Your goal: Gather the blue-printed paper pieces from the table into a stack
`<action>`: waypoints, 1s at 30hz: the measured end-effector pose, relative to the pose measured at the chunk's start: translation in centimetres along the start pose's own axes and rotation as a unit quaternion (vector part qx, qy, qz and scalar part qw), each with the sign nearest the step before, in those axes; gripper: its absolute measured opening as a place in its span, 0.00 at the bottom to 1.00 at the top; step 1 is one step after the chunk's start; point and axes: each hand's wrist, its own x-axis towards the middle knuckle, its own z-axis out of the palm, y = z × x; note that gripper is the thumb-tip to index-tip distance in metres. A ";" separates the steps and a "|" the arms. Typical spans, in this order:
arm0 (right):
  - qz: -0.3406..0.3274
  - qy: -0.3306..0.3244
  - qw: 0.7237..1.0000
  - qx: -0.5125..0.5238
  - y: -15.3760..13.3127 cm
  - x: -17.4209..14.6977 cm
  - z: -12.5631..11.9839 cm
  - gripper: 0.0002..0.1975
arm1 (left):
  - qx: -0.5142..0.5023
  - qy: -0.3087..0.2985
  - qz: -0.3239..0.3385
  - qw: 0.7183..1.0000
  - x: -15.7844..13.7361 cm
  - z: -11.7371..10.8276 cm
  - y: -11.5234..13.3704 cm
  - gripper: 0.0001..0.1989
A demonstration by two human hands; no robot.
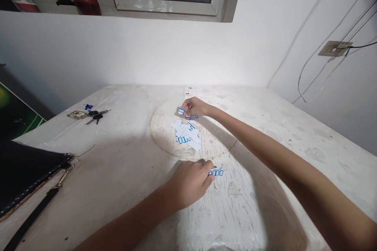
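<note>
Counting two hands, each gripping a blue-marked slip. Right hand: thumb and fingers pinched on a small slip, which sticks out to its left. Left hand: fingers closed on a wider slip, jutting right from the fingertips. One loose pile of white slips between the hands, beyond the left, nearer than the right; overlapping, exact number unclear. One small dark-edged cluster just below the right hand, pieces too small to count. Farther left on the surface: one bunch of keys, one black bag.
</note>
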 end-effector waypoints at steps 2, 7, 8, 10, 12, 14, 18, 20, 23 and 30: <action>-0.010 -0.005 0.999 0.043 -0.2 -3.6 -1.1 0.06 | -0.023 0.004 0.001 1.000 0.0 -0.1 -0.1 0.08; -0.024 -0.021 0.976 0.218 -1.1 -14.3 -2.3 0.09 | -0.091 0.011 0.005 0.996 0.1 -0.4 -0.4 0.07; -0.009 -0.033 0.972 0.232 -1.3 -16.1 -2.2 0.10 | -0.101 0.012 0.008 0.995 0.1 -0.4 -0.5 0.07; 0.015 -0.061 0.974 0.216 -1.4 -18.8 -1.7 0.09 | -0.122 0.006 0.010 0.992 0.0 -0.5 -0.6 0.07; 0.014 -0.071 0.986 0.153 -1.6 -20.3 -0.9 0.08 | -0.145 -0.011 0.004 0.989 0.0 -0.6 -0.8 0.07; -0.008 -0.074 0.994 0.084 -1.7 -20.6 0.0 0.06 | -0.164 -0.030 0.000 0.986 0.0 -0.6 -1.0 0.10; -0.055 -0.094 0.993 0.033 -2.2 -19.9 1.5 0.06 | -0.178 -0.030 0.005 0.984 -0.1 -0.7 -1.0 0.12; -0.052 -0.095 0.994 0.028 -2.3 -19.6 1.8 0.06 | -0.180 -0.018 0.010 0.983 -0.1 -0.6 -0.9 0.09; -0.031 -0.086 0.995 0.026 -2.2 -19.7 1.6 0.10 | -0.160 -0.001 0.020 0.987 -0.1 -0.2 -0.8 0.07; -0.013 0.003 1.000 0.005 0.4 -16.4 0.0 0.07 | -0.074 0.027 0.033 0.996 -0.2 0.3 -0.8 0.08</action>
